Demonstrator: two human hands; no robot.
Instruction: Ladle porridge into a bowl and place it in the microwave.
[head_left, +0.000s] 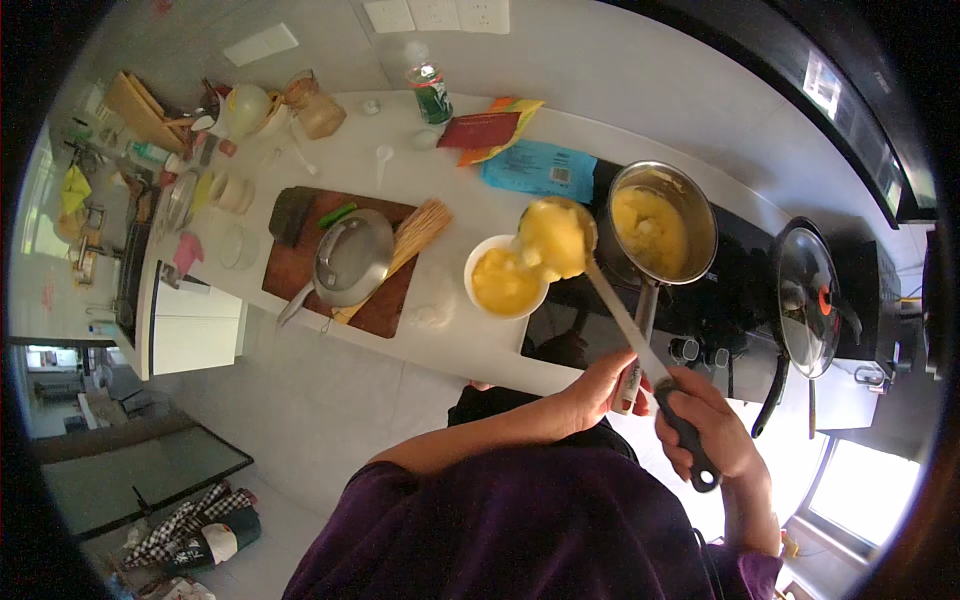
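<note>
My right hand (709, 427) grips the dark handle of a metal ladle (628, 322). The ladle's bowl, heaped with a thick yellow mixture (553, 238), hangs over the right edge of a white bowl (471, 279) on the counter. More of the yellow food lies in that bowl. My left hand (604, 386) is closed round the handle of a steel saucepan (712, 247), which stands at the back of the black cooktop with yellow food inside.
Left of the bowl, a wooden cutting board (300, 262) holds a metal strainer (352, 259) and a bamboo brush (424, 232). Blue (540, 172) and red (480, 130) packets lie behind, near a green bottle (433, 101). A lidded frying pan (806, 315) stands at the right.
</note>
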